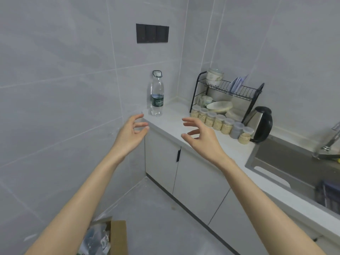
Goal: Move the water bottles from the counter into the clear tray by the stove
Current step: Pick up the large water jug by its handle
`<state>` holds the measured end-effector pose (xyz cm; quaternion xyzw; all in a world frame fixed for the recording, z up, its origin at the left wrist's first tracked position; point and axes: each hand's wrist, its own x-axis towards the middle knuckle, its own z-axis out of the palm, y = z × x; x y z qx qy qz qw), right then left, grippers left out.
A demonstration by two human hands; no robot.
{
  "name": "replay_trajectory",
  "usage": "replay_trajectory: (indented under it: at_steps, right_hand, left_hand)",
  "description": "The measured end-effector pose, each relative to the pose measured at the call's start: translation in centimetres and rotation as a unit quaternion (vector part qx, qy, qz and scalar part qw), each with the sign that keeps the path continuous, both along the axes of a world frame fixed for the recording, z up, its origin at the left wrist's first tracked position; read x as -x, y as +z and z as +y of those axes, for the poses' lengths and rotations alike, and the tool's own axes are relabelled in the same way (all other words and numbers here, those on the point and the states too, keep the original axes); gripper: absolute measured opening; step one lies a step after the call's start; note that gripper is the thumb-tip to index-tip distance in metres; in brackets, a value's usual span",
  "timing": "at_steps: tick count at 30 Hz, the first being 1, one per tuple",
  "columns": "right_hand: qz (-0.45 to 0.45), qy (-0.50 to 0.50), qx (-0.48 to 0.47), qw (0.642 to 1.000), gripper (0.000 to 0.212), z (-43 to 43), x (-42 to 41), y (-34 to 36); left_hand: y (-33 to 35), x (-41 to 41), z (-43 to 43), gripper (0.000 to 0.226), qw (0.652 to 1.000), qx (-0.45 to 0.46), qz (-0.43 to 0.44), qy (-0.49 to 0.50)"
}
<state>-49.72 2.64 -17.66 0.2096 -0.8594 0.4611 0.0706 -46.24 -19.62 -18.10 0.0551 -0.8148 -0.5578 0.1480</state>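
Note:
One clear water bottle (pixel 157 93) with a dark green label and a white cap stands upright at the far left end of the white counter (pixel 171 122), close to the wall. My left hand (pixel 132 134) hovers below and left of it, at the counter's end edge, fingers curled apart and holding nothing. My right hand (pixel 201 134) hangs over the counter's front edge, right of the bottle, fingers spread and empty. Neither hand touches the bottle. No clear tray or stove is in view.
A black dish rack (pixel 228 92) with bowls stands in the corner, with a row of several lidded jars (pixel 219 122) in front. A black and steel kettle (pixel 260 124) sits beside the sink (pixel 294 162). A cardboard box (pixel 110 238) lies on the floor.

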Motion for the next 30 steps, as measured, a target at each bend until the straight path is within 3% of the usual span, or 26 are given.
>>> replay_trajectory:
  at_steps: [11,30]
  right_hand:
    - [-0.044,-0.028,0.108,0.993,0.036,-4.1,19.6,0.5]
    - [-0.082,0.036,0.162,0.983,0.030,-12.5,52.4,-2.9]
  left_hand:
    - [0.6,20.1,-4.4,0.039,0.999,-0.038,-0.007,0.008]
    - [-2.7,50.4,-8.6,0.037,0.991,-0.081,-0.037,0.105]
